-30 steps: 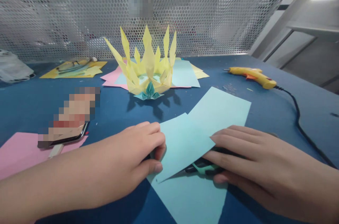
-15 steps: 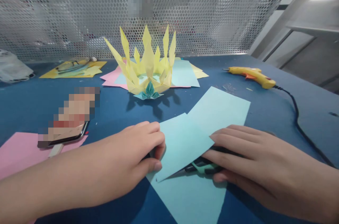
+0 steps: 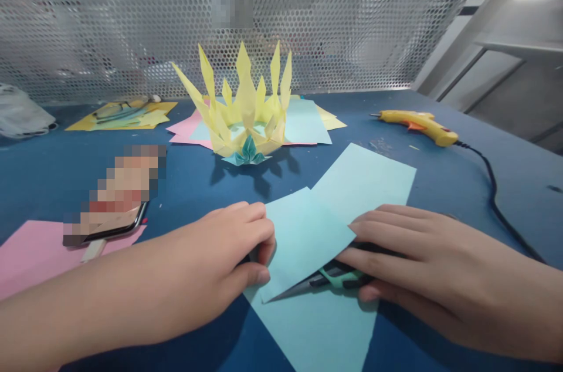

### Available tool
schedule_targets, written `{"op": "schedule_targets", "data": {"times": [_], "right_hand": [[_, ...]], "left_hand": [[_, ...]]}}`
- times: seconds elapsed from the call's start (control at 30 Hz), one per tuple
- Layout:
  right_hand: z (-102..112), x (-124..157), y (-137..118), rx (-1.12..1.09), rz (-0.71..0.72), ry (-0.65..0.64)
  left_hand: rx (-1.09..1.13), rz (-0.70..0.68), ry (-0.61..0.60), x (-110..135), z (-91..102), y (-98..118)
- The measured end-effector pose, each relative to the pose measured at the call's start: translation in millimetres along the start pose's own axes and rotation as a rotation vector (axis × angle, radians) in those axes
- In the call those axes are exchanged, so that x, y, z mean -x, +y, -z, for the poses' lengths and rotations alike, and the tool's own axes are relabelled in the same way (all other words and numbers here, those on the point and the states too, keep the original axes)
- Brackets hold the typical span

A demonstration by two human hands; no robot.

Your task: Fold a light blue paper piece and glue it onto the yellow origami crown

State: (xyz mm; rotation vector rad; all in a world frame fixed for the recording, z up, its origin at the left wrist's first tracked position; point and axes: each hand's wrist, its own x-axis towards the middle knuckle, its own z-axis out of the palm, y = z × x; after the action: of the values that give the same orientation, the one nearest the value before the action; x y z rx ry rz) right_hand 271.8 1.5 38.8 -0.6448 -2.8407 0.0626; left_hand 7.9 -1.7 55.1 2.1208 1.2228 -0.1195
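Note:
My left hand [image 3: 240, 243] is closed, its thumb and curled forefinger pinching the left edge of a light blue paper piece [image 3: 303, 231]. A dark-bladed pair of scissors [image 3: 301, 288] with black and green handles lies under that piece's lower edge, tip pointing left. My right hand [image 3: 409, 266] is wrapped over the handles, which its fingers partly hide. Its fingertips also meet the paper's right corner. Below the scissors and behind the held piece, a larger light blue sheet [image 3: 369, 175] spreads over the blue table [image 3: 197, 325].
A yellow paper crown [image 3: 246, 108] with a teal front ornament stands behind my hands. At right lies a yellow glue gun [image 3: 417, 125] with a black cord. A phone [image 3: 118, 199] rests on pink paper [image 3: 30, 254] at left. A perforated metal panel [image 3: 329, 20] closes off the back.
The scissors have shifted slightly, and more of the blade shows below the paper's edge. My right hand has moved a little; my left hand keeps its grip.

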Motion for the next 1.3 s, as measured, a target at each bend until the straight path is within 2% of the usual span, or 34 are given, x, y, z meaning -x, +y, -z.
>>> {"op": "schedule_targets", "data": {"times": [0.47,0.57,0.67,0.77,0.83,1.03,1.2,1.3], "right_hand": [[2.6,0.2,1.8,-0.038,0.011,-0.028],[6.4,4.0,12.7,-0.034,0.042,-0.031],[12.6,12.2,33.9,-0.007,0.066,-0.025],[18.2,20.2,58.2,0.006,-0.042,0.084],[19.1,22.9,72.3,0.098,-0.14,0.155],[8.8,21.1,97.0,0.291,-0.624,0.178],[1.5,27.6,113.5,0.375,-0.764,0.239],[-0.5,33.0,124.0,0.391,-0.771,0.305]], "left_hand": [[0.009,0.0,0.004,-2.6,0.4,-0.1],[0.012,-0.017,0.001,-0.8,1.2,0.4],[0.02,-0.007,0.001,1.3,1.5,1.7],[0.037,0.029,-0.017,2.4,0.8,2.4],[0.051,0.054,-0.025,2.3,0.4,3.1],[0.067,0.061,-0.023,0.0,2.6,10.1],[0.024,0.065,-0.058,-1.3,5.0,15.1],[-0.011,0.034,-0.029,-2.6,4.5,16.8]]}}
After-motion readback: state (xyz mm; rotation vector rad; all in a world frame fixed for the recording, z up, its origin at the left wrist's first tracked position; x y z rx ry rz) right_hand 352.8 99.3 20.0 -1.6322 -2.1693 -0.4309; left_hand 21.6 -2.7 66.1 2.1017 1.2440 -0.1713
